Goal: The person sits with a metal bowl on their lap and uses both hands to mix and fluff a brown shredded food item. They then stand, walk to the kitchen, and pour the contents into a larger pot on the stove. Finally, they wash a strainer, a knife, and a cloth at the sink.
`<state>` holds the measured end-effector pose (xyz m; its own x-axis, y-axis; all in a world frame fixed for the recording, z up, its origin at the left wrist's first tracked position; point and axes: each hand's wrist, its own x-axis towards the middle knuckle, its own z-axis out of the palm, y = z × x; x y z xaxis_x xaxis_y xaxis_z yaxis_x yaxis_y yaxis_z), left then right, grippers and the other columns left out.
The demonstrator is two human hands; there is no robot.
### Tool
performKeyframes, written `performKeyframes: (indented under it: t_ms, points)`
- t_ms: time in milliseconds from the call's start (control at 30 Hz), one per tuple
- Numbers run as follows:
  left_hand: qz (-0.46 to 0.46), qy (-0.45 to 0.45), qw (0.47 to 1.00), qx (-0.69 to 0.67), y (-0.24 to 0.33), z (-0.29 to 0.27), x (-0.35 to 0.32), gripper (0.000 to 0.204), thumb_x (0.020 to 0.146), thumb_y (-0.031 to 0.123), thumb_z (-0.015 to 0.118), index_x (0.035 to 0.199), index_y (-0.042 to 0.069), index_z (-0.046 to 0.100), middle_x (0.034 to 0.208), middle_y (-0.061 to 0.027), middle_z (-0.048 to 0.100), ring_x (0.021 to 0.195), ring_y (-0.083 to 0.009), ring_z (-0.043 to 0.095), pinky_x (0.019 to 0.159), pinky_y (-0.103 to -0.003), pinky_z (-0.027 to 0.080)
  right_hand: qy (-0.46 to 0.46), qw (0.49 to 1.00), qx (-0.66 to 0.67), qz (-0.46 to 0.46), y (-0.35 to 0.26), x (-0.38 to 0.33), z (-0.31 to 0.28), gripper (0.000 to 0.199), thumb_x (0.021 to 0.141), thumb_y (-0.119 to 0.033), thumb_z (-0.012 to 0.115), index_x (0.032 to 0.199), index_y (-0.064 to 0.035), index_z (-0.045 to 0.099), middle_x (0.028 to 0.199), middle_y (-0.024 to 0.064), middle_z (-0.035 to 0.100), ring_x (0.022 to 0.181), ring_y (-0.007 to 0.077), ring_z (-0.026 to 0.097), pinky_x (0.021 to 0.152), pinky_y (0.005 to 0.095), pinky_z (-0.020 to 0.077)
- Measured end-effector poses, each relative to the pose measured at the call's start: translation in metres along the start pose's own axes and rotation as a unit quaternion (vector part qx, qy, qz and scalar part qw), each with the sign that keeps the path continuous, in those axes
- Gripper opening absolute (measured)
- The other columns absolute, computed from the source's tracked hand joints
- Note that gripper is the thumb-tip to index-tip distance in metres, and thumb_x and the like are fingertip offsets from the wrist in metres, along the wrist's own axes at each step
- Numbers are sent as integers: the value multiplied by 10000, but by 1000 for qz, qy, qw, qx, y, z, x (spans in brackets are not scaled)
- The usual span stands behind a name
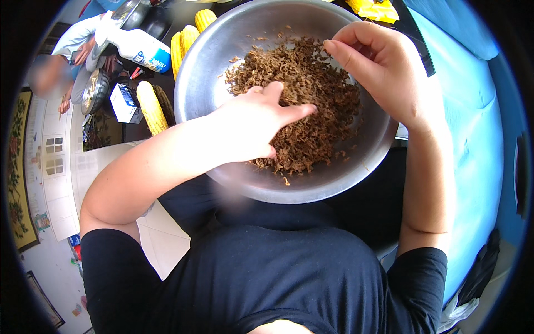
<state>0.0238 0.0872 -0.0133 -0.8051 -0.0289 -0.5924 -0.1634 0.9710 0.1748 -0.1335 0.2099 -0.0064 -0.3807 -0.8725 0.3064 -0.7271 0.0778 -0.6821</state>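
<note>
A wide steel basin (196, 83) sits in front of me, above my lap. Loose, brown, dried-looking shreds (322, 128) are heaped in it. My left hand (264, 119) reaches over the basin's left side, palm down. Its fingers are spread and touch the shreds, and some fingertips are hidden among them. Over the right part of the basin, my right hand (381, 61) is raised above the heap. Its thumb and forefinger are pinched together; whatever is between them is too small to make out.
Yellow corn cobs (151, 107) lie left of the basin on a dark table. Near them are a white bottle (142, 50) with a blue label and a small white-and-blue box (125, 103). Another person (55, 75) is at far left. A blue covered seat (467, 111) runs along my right.
</note>
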Motion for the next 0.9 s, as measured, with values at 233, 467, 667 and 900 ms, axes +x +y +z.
performKeyframes:
  t_ms: [233,467,667,900]
  points:
    - [26,121,976,181,-3,2,26,855,636,166,774,1358,288,332,1441,-177,154,1309,-410,209,1001,-591,291,6,1000,-3,-10,-1,1,1,189,849,-187,610,888,-3,627,713,29,596,637,77,537,595,209,450]
    - [-38,204,977,-42,-70,-18,62,485,706,31,588,1182,83,505,1133,-167,529,1026,-304,531,920,-363,422,16,999,-7,-32,2,-3,-4,196,849,-208,611,890,-17,635,715,36,602,635,97,551,602,216,461]
    - [33,222,869,-441,-83,-27,39,402,820,100,563,1202,17,472,1121,-98,573,1014,-162,553,886,-305,453,31,998,-32,-42,13,-4,-7,199,844,-227,620,880,-32,640,708,31,600,629,97,553,595,219,463]
    - [-2,222,644,-732,-63,-27,16,232,836,163,587,1019,20,587,933,-89,645,810,-162,647,702,-263,550,22,999,-12,-24,6,0,-3,199,846,-223,615,880,-28,638,716,34,607,636,96,566,602,212,473]
